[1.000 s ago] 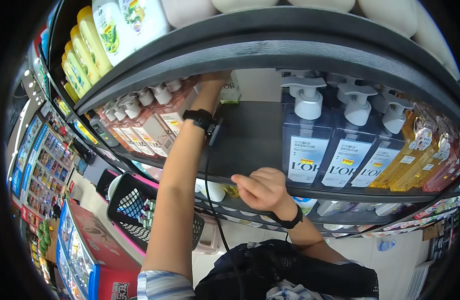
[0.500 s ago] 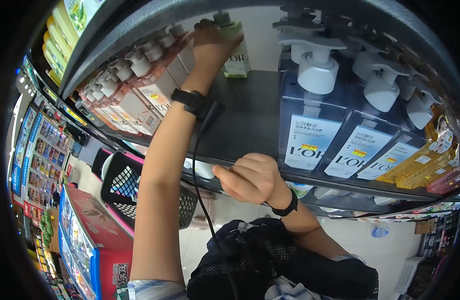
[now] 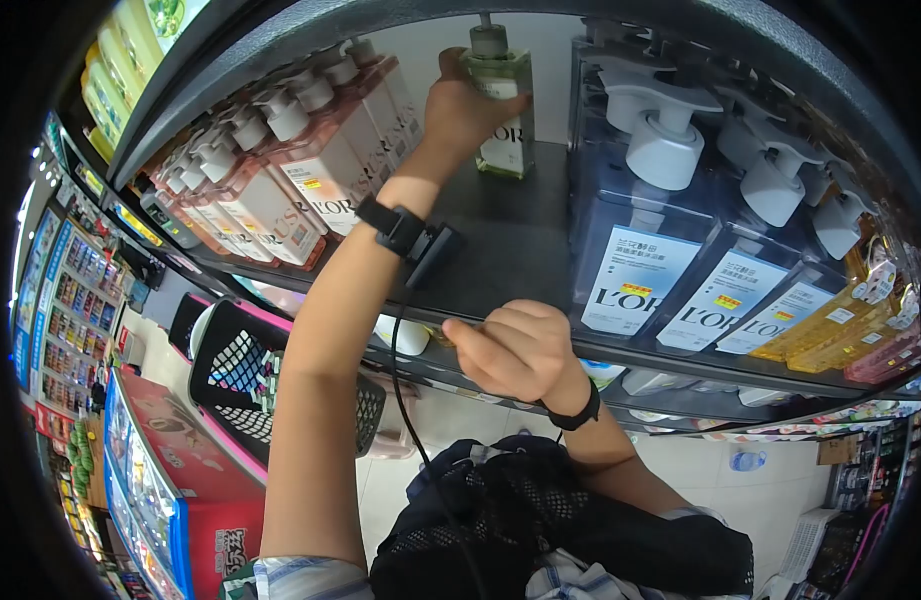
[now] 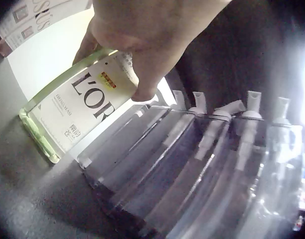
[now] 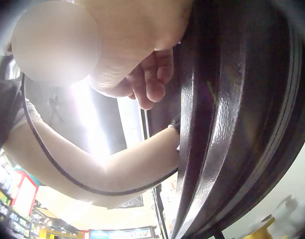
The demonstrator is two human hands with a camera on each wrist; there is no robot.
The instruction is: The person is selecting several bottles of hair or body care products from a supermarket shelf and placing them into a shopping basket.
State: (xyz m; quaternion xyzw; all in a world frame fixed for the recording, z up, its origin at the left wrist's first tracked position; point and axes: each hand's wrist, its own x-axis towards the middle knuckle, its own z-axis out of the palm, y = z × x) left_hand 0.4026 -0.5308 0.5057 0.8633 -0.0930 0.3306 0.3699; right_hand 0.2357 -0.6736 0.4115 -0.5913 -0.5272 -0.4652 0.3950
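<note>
In the head view, my left hand [image 3: 462, 115] grips a green pump bottle [image 3: 504, 152] with a white label and dark grey collar, deep in the shelf bay. The left wrist view shows the fingers and thumb around the upper part of this bottle [image 4: 75, 112], which leans in that view. Low in front of the shelf's front edge, my right hand [image 3: 515, 350] hangs with loosely curled fingers and nothing in it. Those fingers [image 5: 151, 82] appear below the palm in the right wrist view, beside the dark shelf edge.
Pink pump bottles [image 3: 315, 175] line the bay's left side; dark blue ones [image 3: 630, 265] with white pumps line its right. Amber bottles [image 3: 820, 330] stand farther right. An upper shelf edge [image 3: 380, 25] arches overhead. A black basket [image 3: 235, 365] is at lower left. A cable [image 3: 405, 400] hangs from the left wrist.
My left hand has reached the green bottle at the back and brought it slightly forward and right. The head view has tilted and shifted. My right hand stays near the shelf edge.
</note>
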